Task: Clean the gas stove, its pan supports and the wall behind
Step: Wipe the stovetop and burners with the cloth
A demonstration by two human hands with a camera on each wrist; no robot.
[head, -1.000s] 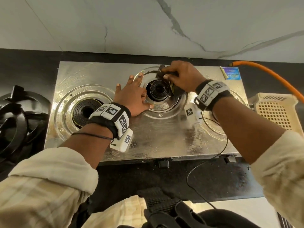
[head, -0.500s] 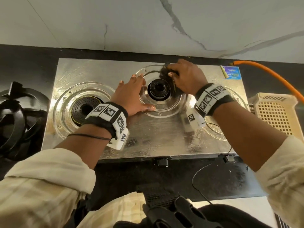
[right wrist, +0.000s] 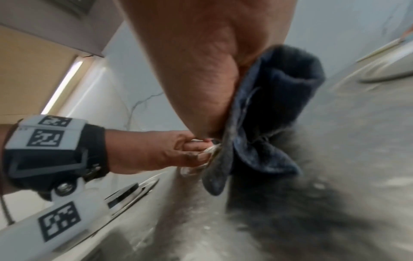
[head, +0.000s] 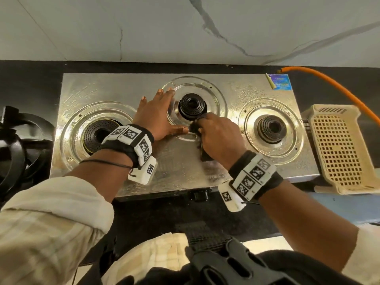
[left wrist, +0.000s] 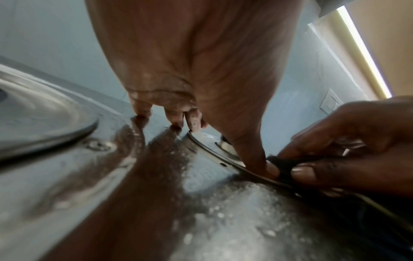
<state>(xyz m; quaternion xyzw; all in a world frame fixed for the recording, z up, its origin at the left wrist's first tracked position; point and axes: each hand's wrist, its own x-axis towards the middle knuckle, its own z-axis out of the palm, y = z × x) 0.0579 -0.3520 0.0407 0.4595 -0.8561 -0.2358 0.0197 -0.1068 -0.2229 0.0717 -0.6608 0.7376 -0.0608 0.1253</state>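
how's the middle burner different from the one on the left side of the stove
The middle burner stands up as a tall, narrow black cap; the left burner is wider and sits low in its ring. The right hand wipes a dark cloth along the middle burner's ring and the left hand lies flat beside it; the left burner is untouched, partly hidden by the left wrist. Both are black, perforated, and without pan supports.

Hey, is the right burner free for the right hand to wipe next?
Probably yes. The right burner sits bare, no pan support on it, and nothing lies between it and the right hand, which grips the cloth beside the middle burner.
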